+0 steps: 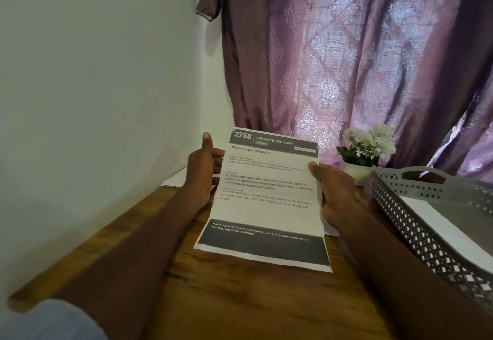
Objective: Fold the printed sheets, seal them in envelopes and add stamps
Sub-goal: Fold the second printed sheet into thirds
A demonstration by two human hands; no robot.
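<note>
While your left hand (203, 176) grips the printed sheet (266, 198) at its nine o'clock edge, your right hand (336, 195) pinches its three o'clock edge, lifting it unfolded above the wooden table (240, 305); a grey tray (416, 230) sits at three o'clock.

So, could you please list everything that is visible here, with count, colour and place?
printed sheet: one, white with dark grey bands, unfolded, held up over the table
table: one, brown wood, against the wall
tray: one, grey, perforated wall, on the table at right
white paper: some, on the table behind the left hand
potted flowers: one, white blooms, white pot, far edge of the table
curtain: one, purple, patterned, behind the table
wall: white, left
left hand: grips the sheet's left edge
right hand: grips the sheet's right edge
</note>
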